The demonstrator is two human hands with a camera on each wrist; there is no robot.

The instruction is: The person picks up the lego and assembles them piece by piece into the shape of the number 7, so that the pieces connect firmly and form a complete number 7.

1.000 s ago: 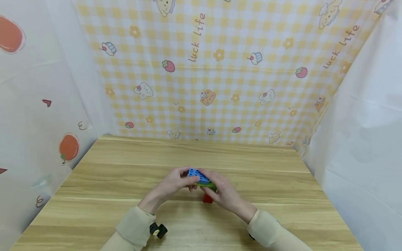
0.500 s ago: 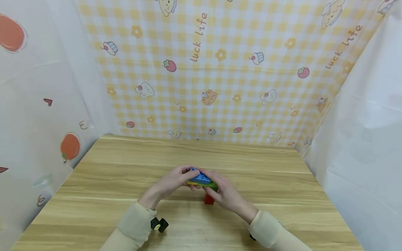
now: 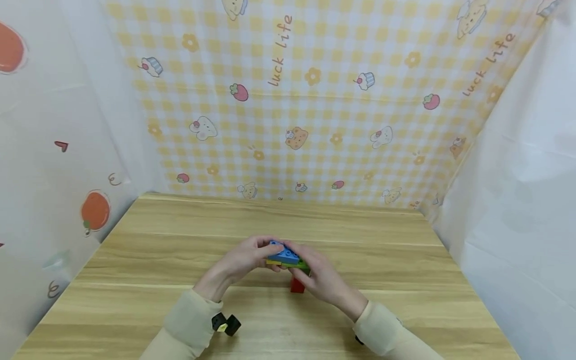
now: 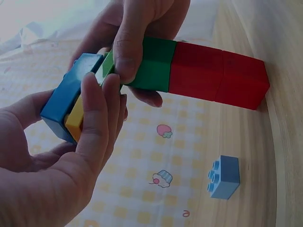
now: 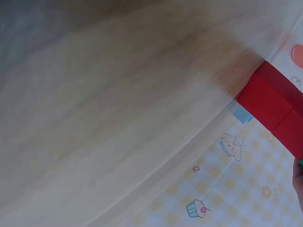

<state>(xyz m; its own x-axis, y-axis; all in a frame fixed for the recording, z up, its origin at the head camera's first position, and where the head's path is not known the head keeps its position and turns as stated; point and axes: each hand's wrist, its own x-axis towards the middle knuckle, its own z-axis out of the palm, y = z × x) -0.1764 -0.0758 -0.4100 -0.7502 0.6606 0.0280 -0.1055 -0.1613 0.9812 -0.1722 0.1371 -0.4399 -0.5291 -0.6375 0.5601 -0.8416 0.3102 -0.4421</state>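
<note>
Both hands meet over the middle of the wooden surface [image 3: 180,260], holding a small stack of toy bricks just above it. The left hand [image 3: 245,260] has its fingers curled round the blue brick [image 4: 68,101] and the thin yellow brick [image 4: 75,118] under it, while the right hand [image 3: 317,277] pinches the green brick [image 4: 154,64] between thumb and fingers. Two red bricks [image 4: 218,75] extend from the green one, the end one touching the surface. These look like hard, smooth, light moulded plastic: stiff, boxy, with round studs on top, probably a little slick on the flat faces. Taking hold across opposite side walls seems safest, since joints may pop apart if bent. A loose pale blue brick [image 4: 224,176] lies on the surface farther off.
</note>
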